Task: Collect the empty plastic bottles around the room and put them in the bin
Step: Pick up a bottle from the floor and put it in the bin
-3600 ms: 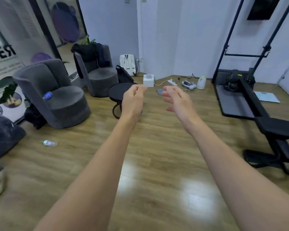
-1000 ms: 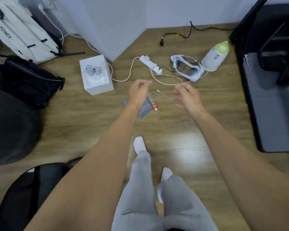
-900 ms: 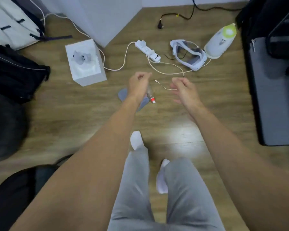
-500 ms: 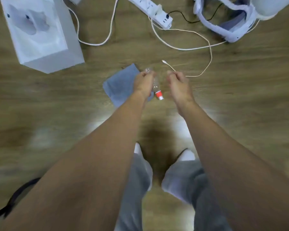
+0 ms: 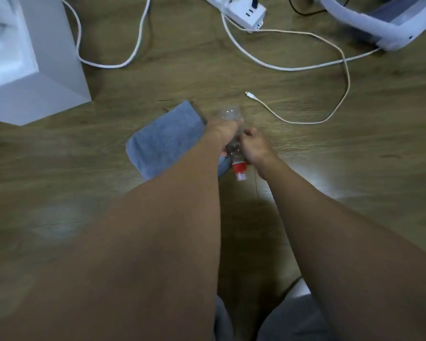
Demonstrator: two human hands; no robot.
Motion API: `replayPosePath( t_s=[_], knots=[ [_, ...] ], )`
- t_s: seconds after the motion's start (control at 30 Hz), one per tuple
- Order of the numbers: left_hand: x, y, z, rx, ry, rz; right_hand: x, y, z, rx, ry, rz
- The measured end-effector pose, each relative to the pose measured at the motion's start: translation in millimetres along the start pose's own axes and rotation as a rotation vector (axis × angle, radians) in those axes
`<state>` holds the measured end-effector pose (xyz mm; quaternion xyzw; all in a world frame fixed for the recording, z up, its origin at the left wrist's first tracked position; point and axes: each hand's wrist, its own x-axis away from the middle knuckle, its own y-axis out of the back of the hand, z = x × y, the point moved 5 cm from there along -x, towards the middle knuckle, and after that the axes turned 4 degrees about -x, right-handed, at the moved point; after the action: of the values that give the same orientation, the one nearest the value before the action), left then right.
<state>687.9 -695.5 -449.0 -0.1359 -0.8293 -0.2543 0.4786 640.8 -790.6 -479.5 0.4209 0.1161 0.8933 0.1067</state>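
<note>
- Clear plastic bottle (image 5: 232, 134) with a red cap (image 5: 239, 170) lies on the wooden floor (image 5: 354, 156), cap end near; left hand (image 5: 223, 134) and right hand (image 5: 255, 147) both curl closed around it.
- Grey cloth (image 5: 165, 141) just left; white cable end (image 5: 250, 95) far right; white box (image 5: 22, 70) far left.
- Half a second ago both hands hovered apart beside it.

One clear bottle (image 5: 232, 134), two hands, one blue cloth (image 5: 164, 140), one white box (image 5: 30, 62), one power strip (image 5: 241, 11).
</note>
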Motion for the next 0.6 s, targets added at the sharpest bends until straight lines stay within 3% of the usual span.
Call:
replayPosePath(
  t_s=[0.3, 0.5, 0.6],
  knots=[
    [119, 43, -26, 0.025, -0.011, 0.025, 132, 62, 63, -0.035, 0.086, 0.045],
    [310, 92, -129, 0.095, -0.200, 0.033, 300, 152, 187, -0.150, 0.153, 0.074],
    [410, 117, -198, 0.068, -0.303, -0.025, 384, 217, 255, -0.277, 0.202, -0.086]
  ],
)
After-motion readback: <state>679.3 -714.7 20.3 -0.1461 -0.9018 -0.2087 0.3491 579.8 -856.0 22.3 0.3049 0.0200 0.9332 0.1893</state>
